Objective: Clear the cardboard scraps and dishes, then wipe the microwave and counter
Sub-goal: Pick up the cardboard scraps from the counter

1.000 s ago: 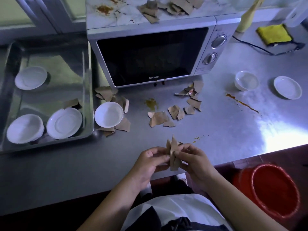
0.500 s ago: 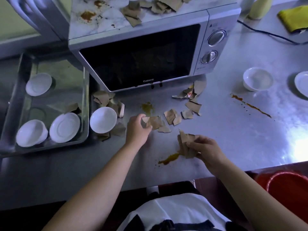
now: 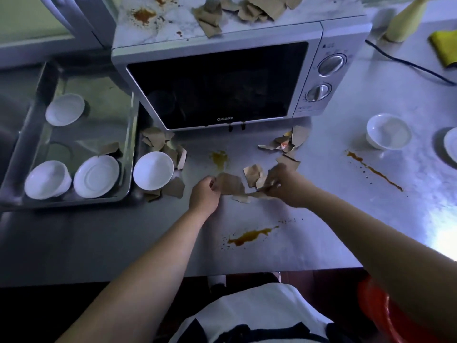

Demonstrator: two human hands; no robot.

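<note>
Brown cardboard scraps (image 3: 252, 170) lie on the steel counter (image 3: 321, 219) in front of the silver microwave (image 3: 222, 82). My left hand (image 3: 204, 190) pinches the left edge of a large scrap (image 3: 230, 184). My right hand (image 3: 282, 184) is closed around a bundle of scraps, blurred, just right of it. More scraps sit by the microwave's right foot (image 3: 289, 143), around a white bowl (image 3: 153, 170) and on the microwave's top (image 3: 237, 11). Another white bowl (image 3: 388, 131) and a plate (image 3: 451, 147) stand at the right.
A metal tray (image 3: 128, 154) at the left holds three white dishes and a scrap. Orange sauce stains mark the counter (image 3: 252, 235) and the microwave top (image 3: 143, 14). A yellow cloth (image 3: 445, 47), a black cable and a yellow bottle are at the back right. A red bucket (image 3: 380, 315) stands below the counter edge.
Both hands have moved forward to the scraps in front of the microwave. My left hand has taken hold of the large scrap, and my right hand with its bundle has come up beside it.
</note>
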